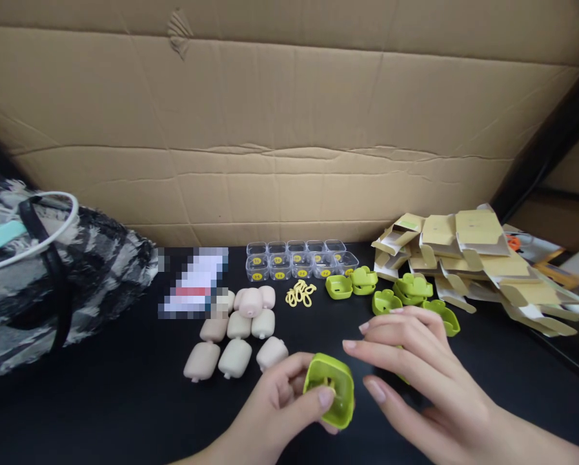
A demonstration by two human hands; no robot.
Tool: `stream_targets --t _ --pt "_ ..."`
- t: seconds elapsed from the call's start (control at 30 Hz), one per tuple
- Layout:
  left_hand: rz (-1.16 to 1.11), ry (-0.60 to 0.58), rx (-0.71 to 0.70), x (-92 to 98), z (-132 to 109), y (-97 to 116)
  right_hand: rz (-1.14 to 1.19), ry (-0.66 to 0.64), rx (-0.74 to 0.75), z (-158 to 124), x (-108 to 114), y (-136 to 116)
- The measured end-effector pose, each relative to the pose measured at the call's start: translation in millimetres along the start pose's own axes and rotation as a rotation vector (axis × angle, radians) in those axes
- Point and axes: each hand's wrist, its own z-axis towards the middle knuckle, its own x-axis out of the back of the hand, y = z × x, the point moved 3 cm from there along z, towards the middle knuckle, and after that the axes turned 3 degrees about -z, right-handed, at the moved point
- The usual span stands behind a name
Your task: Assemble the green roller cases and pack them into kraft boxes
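Note:
A green plastic cup-like shell [343,387] is gripped in my left hand [289,400], its hollow side turned up toward me. My left thumb presses inside the hollow, against a small yellowish piece that shows only in part. Just right of the shell, my right hand [429,381] hovers with fingers stretched and apart, holding nothing. Beyond the right fingers lie more green shells [387,301], some with flower-shaped rims. Several small yellow loops [301,294] lie in a loose pile at the middle of the table.
Left of centre sit several pale rounded blocks with small nubs [235,358]. Clear boxes with yellow stickers [279,265] stand in rows at the back. Flattened cardboard boxes [483,239] are stacked right. A shaggy black-and-white bag [110,252] lies left, before a cardboard wall [270,97].

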Motion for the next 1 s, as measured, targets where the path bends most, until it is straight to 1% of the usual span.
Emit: stream_targets --t 0.13,0.23,0.33,0.4,0.53,0.67,0.73,0.83,0.9,0.97,1.0 --pt "-0.037 0.002 0.033 0.0 1.0 -1.4 -0.052 -0.045 -0.028 -1.0 -3.3 3.8" --pt "-0.063 -0.005 0.03 -1.0 -0.1 -0.7 -0.065 -0.068 -0.06 -1.0 -6.9 6.3" --pt "-0.072 -0.044 0.017 -1.7 -0.9 -0.5 -0.024 -0.145 -0.011 -1.4 -12.2 4.7" --pt "-0.071 -0.048 0.006 -0.8 -0.6 -0.7 -0.004 -0.189 0.004 -2.3 -15.5 3.8" --pt "-0.065 -0.059 -0.004 0.2 -0.9 -0.1 0.015 -0.199 -0.025 -5.0 -21.4 3.8" --pt "-0.027 -0.066 0.02 -1.9 -3.5 1.2 0.032 -0.186 0.018 -8.7 -25.3 2.0" --pt "-0.033 -0.052 0.041 -3.0 -4.2 1.1 0.005 -0.159 0.058 -8.8 -23.3 1.5" --pt "-0.059 -0.009 0.078 -2.7 -3.9 -0.2 -0.056 -0.105 0.133 -4.2 -14.5 1.1" --pt "-0.072 -0.007 0.094 -2.0 -3.1 -1.2 -0.043 -0.102 0.187 1.0 -7.5 0.7" --pt "-0.098 -0.025 0.091 -1.2 -2.0 -1.8 0.004 -0.111 0.194 6.7 -1.2 2.7" --pt "-0.117 -0.04 0.086 -0.7 -1.4 -2.1 0.022 -0.113 0.166 9.4 1.5 5.8"
